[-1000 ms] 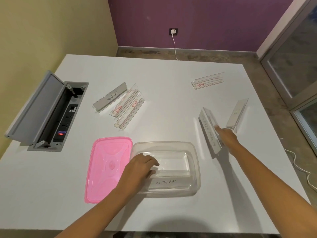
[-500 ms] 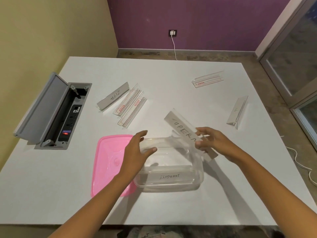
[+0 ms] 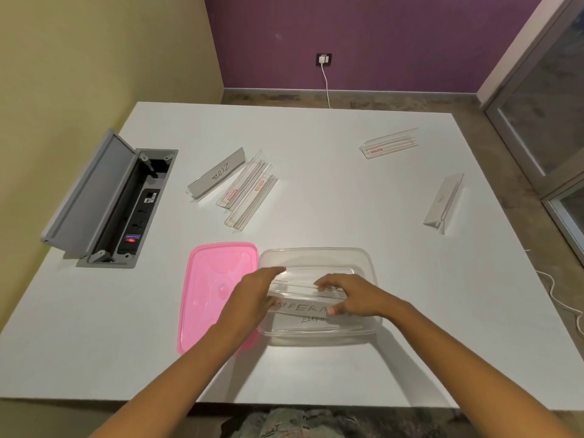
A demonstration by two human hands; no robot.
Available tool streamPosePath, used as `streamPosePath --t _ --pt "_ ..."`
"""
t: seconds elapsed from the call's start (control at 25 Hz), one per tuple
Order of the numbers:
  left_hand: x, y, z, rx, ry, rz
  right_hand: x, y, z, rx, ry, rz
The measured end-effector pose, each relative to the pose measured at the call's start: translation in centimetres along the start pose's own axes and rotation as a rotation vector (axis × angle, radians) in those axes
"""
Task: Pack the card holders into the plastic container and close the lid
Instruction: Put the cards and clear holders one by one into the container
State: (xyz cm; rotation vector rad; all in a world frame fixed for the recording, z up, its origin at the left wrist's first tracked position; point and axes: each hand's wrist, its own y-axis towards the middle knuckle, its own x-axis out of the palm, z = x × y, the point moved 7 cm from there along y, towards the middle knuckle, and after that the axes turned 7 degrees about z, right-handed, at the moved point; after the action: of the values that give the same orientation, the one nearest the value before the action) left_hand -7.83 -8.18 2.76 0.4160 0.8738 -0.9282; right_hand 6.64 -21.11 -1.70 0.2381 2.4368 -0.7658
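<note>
Both our hands (image 3: 303,298) now pinch the card holder (image 3: 303,308), carried from the bench (image 3: 316,184), apparently seating it inside the plastic container (image 3: 316,256)

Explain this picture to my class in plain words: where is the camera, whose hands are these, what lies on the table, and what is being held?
The camera sits on a person's head, looking down at their own bare hands; there is no machine. The left hand and right hand together lower a lettered card holder into the clear plastic container, over another holder already inside. The pink lid lies beside the container, to its left. On the white table five holders wait: one marked ZEBRA, two clear ones next to it, one far back, one at right. An open socket box sits at left.
</note>
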Motion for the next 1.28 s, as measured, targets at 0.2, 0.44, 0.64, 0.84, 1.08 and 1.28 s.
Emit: streamPosePath --t 0.2,0.44,0.64,0.84,1.08,1.28 --pt "2.1 -0.1 -0.3 0.028 0.292 -0.104 1.4 0.4 1.0 0.026 -0.084 -0.034" --pt "3.4 -0.8 -0.6 -0.01 0.374 -0.157 2.6 0.5 1.7 0.032 -0.191 -0.016" --pt "4.0 -0.7 -0.8 -0.075 0.383 -0.222 2.9 0.6 2.0 0.035 -0.199 0.023" --pt "4.7 -0.9 -0.4 -0.028 0.45 -0.196 1.8 -0.4 1.1 -0.027 -0.063 0.078" --pt "4.5 -0.3 0.9 -0.011 0.18 -0.169 -9.2 -2.3 0.7 -0.138 0.196 0.855" --pt "5.6 0.7 1.7 -0.002 0.038 -0.253 -16.7 -1.7 7.5 0.189 0.172 1.179"
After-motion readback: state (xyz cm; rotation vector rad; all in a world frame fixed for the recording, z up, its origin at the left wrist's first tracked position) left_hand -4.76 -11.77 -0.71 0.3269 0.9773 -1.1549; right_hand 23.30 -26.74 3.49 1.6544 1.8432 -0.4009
